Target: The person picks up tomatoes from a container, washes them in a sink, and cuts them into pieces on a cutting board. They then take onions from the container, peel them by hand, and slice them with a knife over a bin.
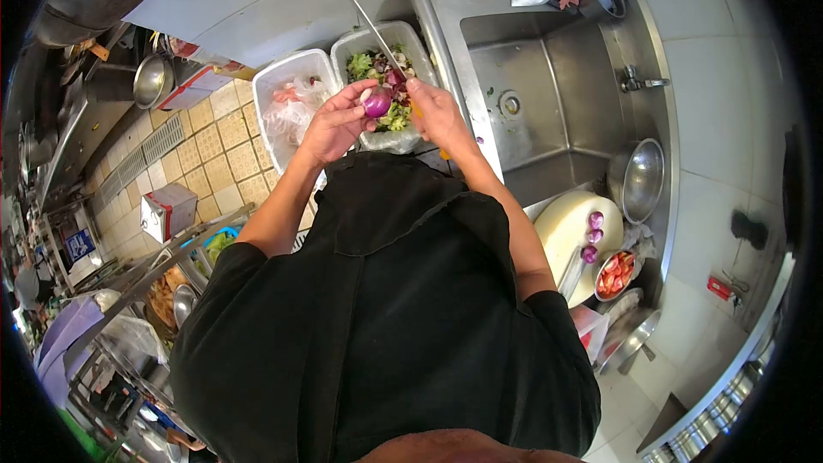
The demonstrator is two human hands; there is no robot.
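A purple onion is held between the thumb and fingers of my left hand, above the bins. Just right of it my right hand is closed round something with a yellow-orange part, perhaps a knife handle; most of it is hidden. Below both hands stands a bin with green leaves and purple peelings in it. Another white bin, to its left, holds crumpled clear plastic. Several purple onions lie on a round cutting board at the right, beside a cleaver.
A steel sink with a tap is at the right. A metal colander and a bowl of cut tomatoes stand near the board. A thin rod slants down over the bin. A carton sits on the tiled floor.
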